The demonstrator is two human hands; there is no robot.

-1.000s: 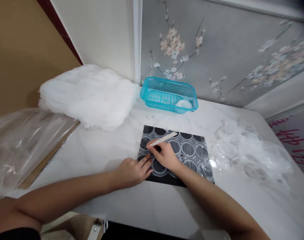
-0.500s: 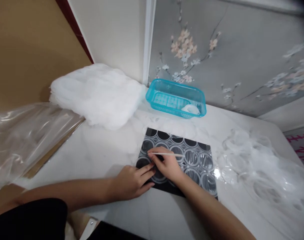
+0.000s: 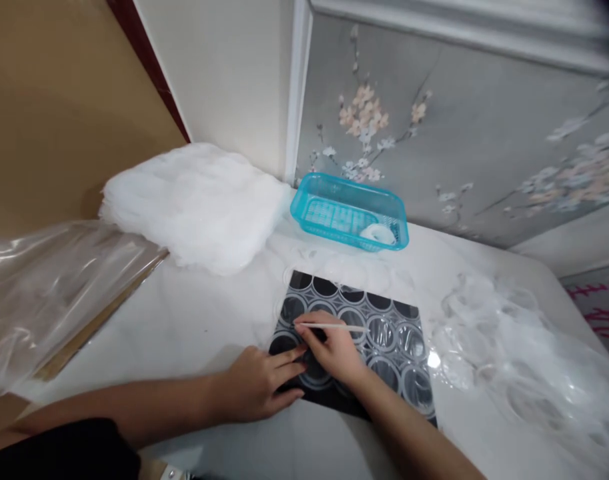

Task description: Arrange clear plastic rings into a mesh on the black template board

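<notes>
Two hands: both on the black mat [image 3: 384,333], mid-bench [image 3: 194,320].
Right hand [image 3: 334,350]: fingers pinch a thin stick [image 3: 334,327].
Left hand [image 3: 257,383]: fingers flat, spread on the mat's near-left corner.
Room: bare bench left of the mat; clear film scraps [image 3: 509,347] crowd the right.
Mat: clear sheet of cut circles over it.

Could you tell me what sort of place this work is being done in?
Probably a home or small workshop set up for hand piecework. A white table stands against floral wallpaper, with a stack of white sheets, a turquoise basket, and a black mat under clear film with punched circles.
</notes>
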